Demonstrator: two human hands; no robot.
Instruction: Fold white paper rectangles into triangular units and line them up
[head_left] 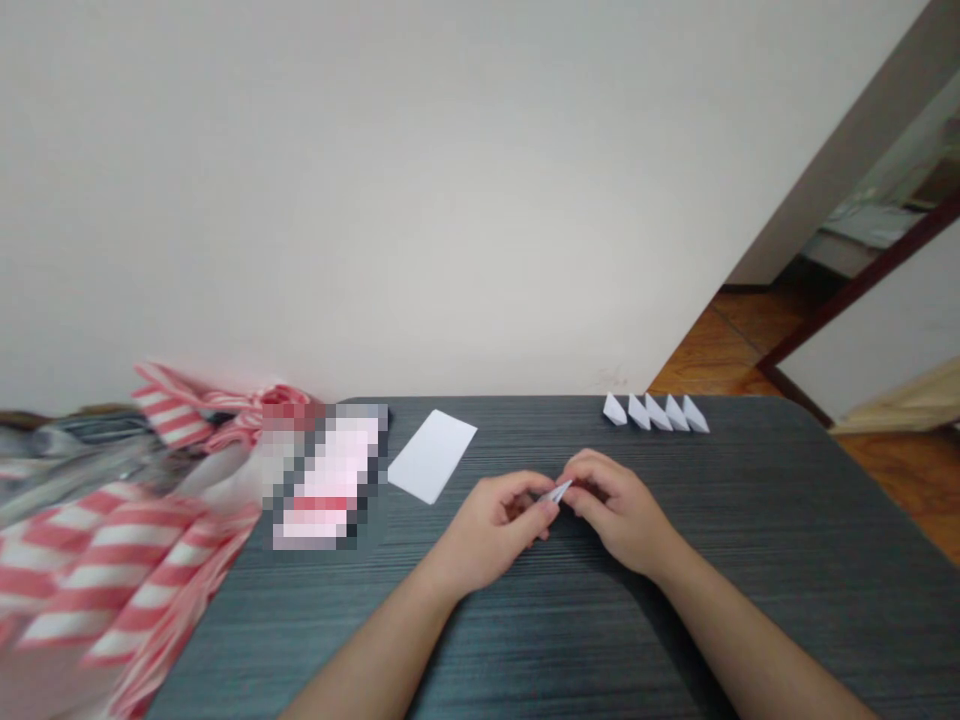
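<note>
Between my two hands, just above the middle of the dark table, is a small folded piece of white paper [556, 493] with a pointed end. My left hand [499, 525] pinches it between thumb and fingers. From the other side, my right hand [615, 505] has its thumb and fingertips closed on the pointed end. Part of the folded paper is hidden by the fingers. Several folded white paper pieces [657, 412] stand in a row near the table's back edge. To the left of my hands lies a stack of flat white paper [433, 456].
A blurred-out rectangular item, maybe a phone, [334, 480] lies on the left of the dark wood-grain table [495, 640]. Red-and-white striped cloth [112, 570] is heaped beside the table's left edge. A pale wall [450, 200] rises directly behind the table.
</note>
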